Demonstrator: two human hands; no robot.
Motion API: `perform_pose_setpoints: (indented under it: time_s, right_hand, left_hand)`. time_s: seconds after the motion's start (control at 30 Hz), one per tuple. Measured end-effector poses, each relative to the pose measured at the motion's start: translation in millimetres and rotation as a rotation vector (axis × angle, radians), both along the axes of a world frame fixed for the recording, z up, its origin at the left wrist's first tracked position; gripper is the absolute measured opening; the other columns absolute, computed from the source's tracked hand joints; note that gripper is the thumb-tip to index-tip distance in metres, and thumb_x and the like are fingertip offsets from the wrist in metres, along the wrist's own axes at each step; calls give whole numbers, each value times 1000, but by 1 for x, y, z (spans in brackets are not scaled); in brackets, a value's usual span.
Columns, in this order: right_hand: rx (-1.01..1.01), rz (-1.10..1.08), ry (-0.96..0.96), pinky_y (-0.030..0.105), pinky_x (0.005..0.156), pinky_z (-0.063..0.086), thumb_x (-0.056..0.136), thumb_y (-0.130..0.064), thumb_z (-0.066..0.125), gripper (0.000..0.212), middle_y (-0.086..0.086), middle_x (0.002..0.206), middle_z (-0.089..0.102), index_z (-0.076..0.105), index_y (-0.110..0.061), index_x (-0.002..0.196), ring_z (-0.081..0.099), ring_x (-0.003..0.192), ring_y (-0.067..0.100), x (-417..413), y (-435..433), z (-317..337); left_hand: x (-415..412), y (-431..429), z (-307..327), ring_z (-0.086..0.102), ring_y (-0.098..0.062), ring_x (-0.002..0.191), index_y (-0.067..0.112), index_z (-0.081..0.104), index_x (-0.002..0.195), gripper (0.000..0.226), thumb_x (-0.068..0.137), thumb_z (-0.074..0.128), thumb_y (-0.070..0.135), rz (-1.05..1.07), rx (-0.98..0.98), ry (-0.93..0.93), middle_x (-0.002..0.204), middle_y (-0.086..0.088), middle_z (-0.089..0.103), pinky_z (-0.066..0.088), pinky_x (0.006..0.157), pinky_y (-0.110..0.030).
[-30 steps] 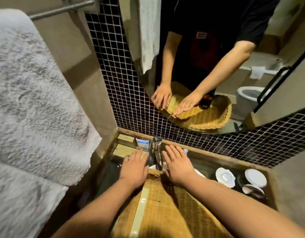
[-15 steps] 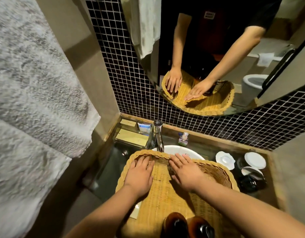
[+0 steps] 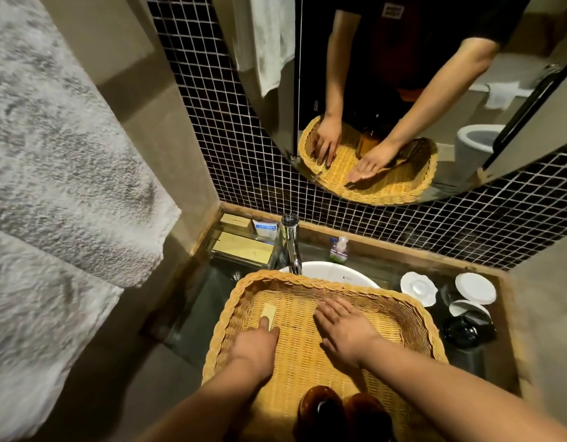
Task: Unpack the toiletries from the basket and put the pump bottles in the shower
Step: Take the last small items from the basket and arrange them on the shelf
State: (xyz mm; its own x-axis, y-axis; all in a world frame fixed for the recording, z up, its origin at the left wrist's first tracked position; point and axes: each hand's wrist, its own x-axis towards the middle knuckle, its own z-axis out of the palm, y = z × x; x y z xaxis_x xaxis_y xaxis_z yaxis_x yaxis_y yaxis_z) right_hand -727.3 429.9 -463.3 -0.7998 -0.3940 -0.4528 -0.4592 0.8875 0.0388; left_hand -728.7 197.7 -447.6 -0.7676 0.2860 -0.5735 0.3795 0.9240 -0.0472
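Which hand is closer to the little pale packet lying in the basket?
Left. The left hand has a fingertip at the near end of the pale packet. The right hand lies flat on the basket floor, off to the packet's right, not touching it.

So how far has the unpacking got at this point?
Early on. Done: the basket rests over the sink. In hand: the left hand touches a small flat packet on the basket floor, and the right hand lies flat beside it. Left: the brown pump bottles stand at the basket's near end, not yet in the shower.
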Motion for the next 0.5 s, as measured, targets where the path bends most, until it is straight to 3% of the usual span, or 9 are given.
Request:
perform_pose_setpoints:
  time_s: [0.07,0.13,0.27,0.5]
  right_hand:
    - [-15,-22,-6,42,120,-9,102,-51,22,68,7,167,1,5,-19,160,-5,153,26,2,3,-3]
    - [-47,-56,-17,43,121,-7,103,-49,22,64,6,167,3,6,-23,160,-4,153,27,5,6,-4]
    - [-77,-90,-37,44,122,-5,103,-47,24,63,7,167,6,6,-25,160,-3,153,28,16,14,-8]
    - [-154,-230,-142,41,123,5,103,-42,36,66,1,166,13,7,-24,160,9,153,25,34,30,-18]
  left_hand:
    - [0,4,-1,56,-32,109,20,46,138,52,89,58,7,-3,1,-39,146,-11,33,56,83,-45]
    - [0,9,-4,52,-32,115,18,50,135,47,90,54,4,-24,19,-37,148,-10,31,54,89,-45]
    - [-2,29,-12,44,-33,122,21,52,135,41,96,52,12,-147,88,-37,150,-7,29,49,95,-46]
    - [-13,75,-24,49,-31,113,19,55,130,31,100,51,24,-356,183,-41,136,-6,44,51,87,-45]
